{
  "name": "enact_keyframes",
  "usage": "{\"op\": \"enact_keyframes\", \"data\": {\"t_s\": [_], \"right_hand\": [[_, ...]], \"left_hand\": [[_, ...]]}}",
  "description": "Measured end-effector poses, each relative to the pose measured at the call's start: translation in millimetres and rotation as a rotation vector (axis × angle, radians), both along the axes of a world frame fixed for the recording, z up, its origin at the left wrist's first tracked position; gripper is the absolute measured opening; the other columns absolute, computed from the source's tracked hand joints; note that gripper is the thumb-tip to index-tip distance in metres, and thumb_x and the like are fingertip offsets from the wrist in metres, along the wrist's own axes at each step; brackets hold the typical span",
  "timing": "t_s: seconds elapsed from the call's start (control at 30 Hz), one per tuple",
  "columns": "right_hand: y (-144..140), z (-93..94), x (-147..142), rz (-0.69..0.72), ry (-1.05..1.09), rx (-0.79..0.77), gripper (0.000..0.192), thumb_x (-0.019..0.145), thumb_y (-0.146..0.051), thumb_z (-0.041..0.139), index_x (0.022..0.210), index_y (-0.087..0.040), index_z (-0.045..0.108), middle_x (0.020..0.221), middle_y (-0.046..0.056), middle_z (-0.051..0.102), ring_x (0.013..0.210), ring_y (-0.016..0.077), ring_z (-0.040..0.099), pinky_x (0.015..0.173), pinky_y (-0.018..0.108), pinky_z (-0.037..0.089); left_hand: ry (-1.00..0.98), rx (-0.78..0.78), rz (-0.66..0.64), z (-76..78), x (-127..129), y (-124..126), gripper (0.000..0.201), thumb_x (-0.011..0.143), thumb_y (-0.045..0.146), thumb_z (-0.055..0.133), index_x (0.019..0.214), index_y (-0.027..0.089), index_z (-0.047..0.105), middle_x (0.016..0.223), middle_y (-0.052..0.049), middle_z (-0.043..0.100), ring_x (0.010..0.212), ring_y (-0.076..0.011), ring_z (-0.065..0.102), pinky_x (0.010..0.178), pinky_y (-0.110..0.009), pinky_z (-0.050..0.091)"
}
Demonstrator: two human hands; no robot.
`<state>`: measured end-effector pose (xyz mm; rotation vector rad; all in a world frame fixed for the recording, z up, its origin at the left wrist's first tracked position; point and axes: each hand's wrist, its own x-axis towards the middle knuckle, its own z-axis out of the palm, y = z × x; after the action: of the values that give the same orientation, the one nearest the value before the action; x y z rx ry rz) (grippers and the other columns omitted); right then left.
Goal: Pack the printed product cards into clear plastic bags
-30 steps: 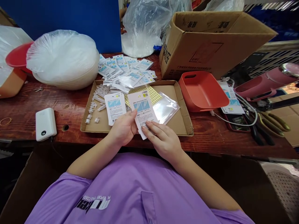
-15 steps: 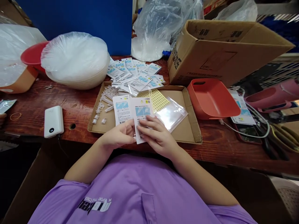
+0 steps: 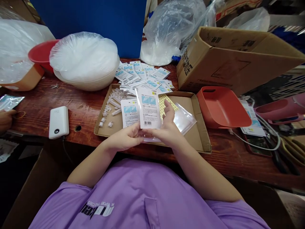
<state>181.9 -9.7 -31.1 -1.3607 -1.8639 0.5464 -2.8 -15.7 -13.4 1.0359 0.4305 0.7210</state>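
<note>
Since a second ago you've tipped the printed packet (image 3: 149, 108) up from lying flat to standing nearly upright over the near edge of the cardboard tray (image 3: 202, 140). Head view: your left hand (image 3: 125, 140) is closed on the packet's bottom edge, and your right hand (image 3: 168, 128) pinches its lower right corner, fingers spread up behind it. It looks light, thin and slick, bending easily, so grip the edges. A second packet (image 3: 130, 113) lies in the tray just left of it.
</note>
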Motion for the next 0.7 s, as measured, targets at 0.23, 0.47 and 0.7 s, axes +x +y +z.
{"op": "enact_keyframes", "data": {"t_s": [0.23,0.47,0.7], "right_hand": [[76.3,12.1,-4.2,0.046,0.165,-0.107,0.088,0.070,-0.064,0.065,0.139,-0.020,0.030,0.139,0.016,0.042,0.128,0.0308,0.044,0.105,0.049,0.037],[85.5,28.7,-6.7,0.021,-0.282,-0.184,0.089,0.076,-0.055,0.063,0.145,-0.015,0.025,0.151,0.023,0.022,0.140,0.0393,0.020,0.108,0.061,0.026],[32.9,12.5,-39.6,0.621,-0.757,0.014,0.077,0.076,-0.035,0.070,0.138,-0.004,0.038,0.145,0.028,0.034,0.133,0.0369,0.037,0.107,0.048,0.035]], "left_hand": [[0.107,-0.003,0.214,22.9,17.6,55.1,0.061,0.062,0.010,0.072,0.120,0.015,0.055,0.129,-0.014,0.058,0.128,-0.0311,0.047,0.108,-0.046,0.036],[0.640,0.290,0.805,21.4,-25.5,62.3,0.058,0.081,0.014,0.052,0.138,0.018,0.037,0.150,-0.010,0.036,0.140,-0.0209,0.029,0.115,-0.037,0.026],[1.080,0.543,0.730,-1.3,-50.7,31.7,0.040,0.087,0.021,0.043,0.125,0.014,0.053,0.129,-0.011,0.058,0.121,-0.0218,0.053,0.106,-0.040,0.039]]}}
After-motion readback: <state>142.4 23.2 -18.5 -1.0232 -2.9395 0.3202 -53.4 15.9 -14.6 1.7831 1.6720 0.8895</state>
